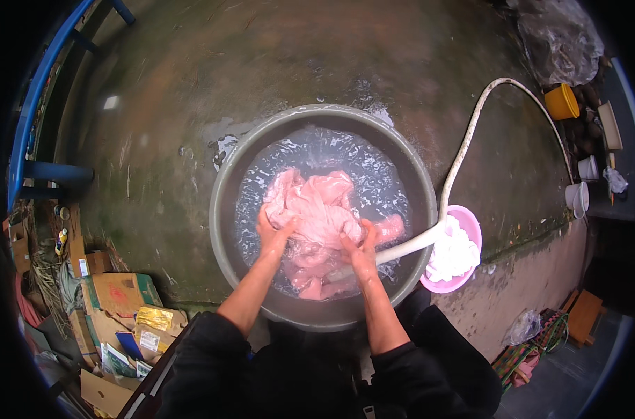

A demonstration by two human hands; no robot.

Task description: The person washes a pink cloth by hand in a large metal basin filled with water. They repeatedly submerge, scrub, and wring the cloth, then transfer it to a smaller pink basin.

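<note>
Between my hands a wet pink cloth (320, 207) is bunched up at the water's surface. It lies in a large round grey tub (220, 209) of rippling, cloudy water (323, 144). My left hand (275, 233) grips the cloth's left side, thumb on top. On the right side, my right hand (360, 246) holds another bunched part of it. More pink fabric (317, 285) sits partly under water near me, and a pink end (390, 228) pokes out at the right. A pale hose (417, 242) crosses the tub's right rim and dips into the water beside my right wrist.
A pink basin (474, 225) with white cloth (452, 251) stands against the tub's right side. The hose loops across the wet concrete floor (181, 146). Flattened cardboard boxes (121, 293) lie at left, below a blue metal frame (29, 105). A yellow bucket (561, 102) is far right.
</note>
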